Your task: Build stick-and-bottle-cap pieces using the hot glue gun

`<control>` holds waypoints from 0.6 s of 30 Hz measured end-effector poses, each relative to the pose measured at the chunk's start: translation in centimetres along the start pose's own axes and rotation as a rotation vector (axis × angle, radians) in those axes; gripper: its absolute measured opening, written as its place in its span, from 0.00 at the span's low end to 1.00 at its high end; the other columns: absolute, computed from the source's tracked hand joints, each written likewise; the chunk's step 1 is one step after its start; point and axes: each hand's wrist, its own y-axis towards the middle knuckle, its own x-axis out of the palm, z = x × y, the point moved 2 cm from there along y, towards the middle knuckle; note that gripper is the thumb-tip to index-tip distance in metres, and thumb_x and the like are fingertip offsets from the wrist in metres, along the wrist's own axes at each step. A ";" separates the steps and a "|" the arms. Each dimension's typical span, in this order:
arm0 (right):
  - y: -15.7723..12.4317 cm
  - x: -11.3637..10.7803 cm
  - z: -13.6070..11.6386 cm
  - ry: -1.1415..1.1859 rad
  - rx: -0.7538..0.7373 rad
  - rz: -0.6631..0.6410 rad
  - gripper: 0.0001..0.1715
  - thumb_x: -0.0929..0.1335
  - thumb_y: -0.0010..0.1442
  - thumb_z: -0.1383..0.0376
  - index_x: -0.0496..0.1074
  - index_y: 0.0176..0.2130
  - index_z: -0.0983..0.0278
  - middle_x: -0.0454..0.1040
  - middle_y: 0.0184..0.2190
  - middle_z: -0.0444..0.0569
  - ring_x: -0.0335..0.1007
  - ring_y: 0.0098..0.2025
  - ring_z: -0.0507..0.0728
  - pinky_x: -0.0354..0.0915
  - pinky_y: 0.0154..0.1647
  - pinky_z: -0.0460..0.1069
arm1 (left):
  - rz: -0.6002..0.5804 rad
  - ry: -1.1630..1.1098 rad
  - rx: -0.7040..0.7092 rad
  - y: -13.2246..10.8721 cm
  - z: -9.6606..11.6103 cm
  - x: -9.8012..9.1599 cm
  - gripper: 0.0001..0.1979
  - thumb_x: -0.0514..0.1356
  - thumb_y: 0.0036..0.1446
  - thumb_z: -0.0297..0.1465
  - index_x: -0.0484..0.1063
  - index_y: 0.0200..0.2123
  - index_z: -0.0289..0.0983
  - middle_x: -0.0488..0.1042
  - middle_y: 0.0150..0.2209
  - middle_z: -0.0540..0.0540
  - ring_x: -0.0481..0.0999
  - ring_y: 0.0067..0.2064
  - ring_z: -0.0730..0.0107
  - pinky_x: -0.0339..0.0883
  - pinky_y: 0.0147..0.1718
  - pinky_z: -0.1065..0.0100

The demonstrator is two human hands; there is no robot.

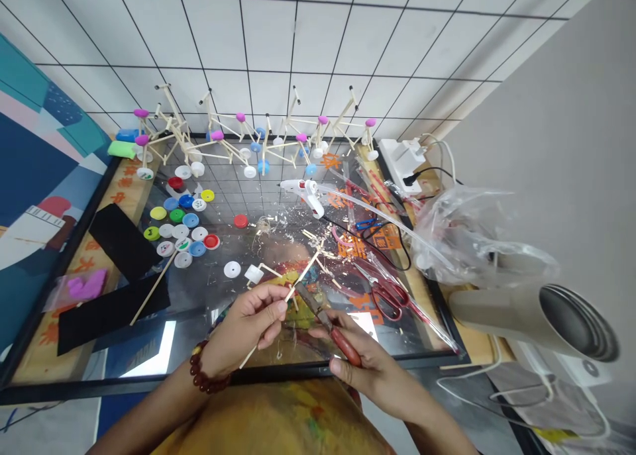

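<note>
My left hand (258, 319) pinches a thin pale wooden stick (311, 267), which slants up and away from me over the glass tabletop. My right hand (370, 362) is closed around red-handled pliers (325, 319) with dark, worn jaws. The jaws' tip is right at the stick, just beyond my left fingers; whether they bite into it I cannot tell. Just past my hands lie a white square piece (254, 273) joined to short sticks and a white round cap (232, 269). Short cut stick pieces (325, 266) are scattered near the stick's far end.
Stick-built figures (218, 136) with cap wheels line the back wall. Coloured bottle caps (181, 215) and black sheets (124, 243) lie at left. A white glue gun (304, 193) rests mid-table. Red scissors (390, 296), a power strip (400, 167) and plastic bags (462, 223) are at right.
</note>
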 end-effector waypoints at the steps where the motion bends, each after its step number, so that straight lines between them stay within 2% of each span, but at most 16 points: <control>1: 0.0 0.0 -0.1 -0.018 -0.006 -0.004 0.23 0.68 0.63 0.54 0.73 0.55 0.55 0.67 0.55 0.54 0.59 0.63 0.64 0.55 0.63 0.61 | 0.003 0.003 -0.002 0.0 0.0 0.1 0.17 0.67 0.53 0.41 0.72 0.40 0.35 0.65 0.24 0.55 0.56 0.15 0.87 0.44 0.13 0.77; 6: 0.1 0.2 0.1 -0.090 -0.018 -0.004 0.22 0.68 0.63 0.55 0.73 0.56 0.55 0.66 0.57 0.54 0.61 0.62 0.64 0.59 0.62 0.60 | 0.028 0.006 -0.009 0.2 0.1 0.2 0.18 0.68 0.50 0.42 0.71 0.36 0.34 0.64 0.22 0.56 0.56 0.15 0.87 0.44 0.13 0.77; 12: 0.1 0.2 0.1 -0.171 0.033 -0.049 0.24 0.66 0.65 0.54 0.71 0.57 0.58 0.63 0.59 0.55 0.59 0.63 0.62 0.57 0.64 0.58 | 0.037 0.008 -0.028 0.2 0.1 0.2 0.18 0.68 0.50 0.42 0.69 0.34 0.34 0.65 0.22 0.56 0.56 0.15 0.87 0.45 0.13 0.78; 18: 0.1 0.3 0.1 -0.222 0.026 -0.058 0.19 0.65 0.66 0.57 0.72 0.54 0.59 0.64 0.56 0.53 0.60 0.61 0.60 0.58 0.63 0.55 | 0.049 0.007 -0.046 0.1 0.0 0.2 0.19 0.68 0.49 0.43 0.68 0.32 0.34 0.65 0.22 0.56 0.56 0.15 0.87 0.45 0.13 0.79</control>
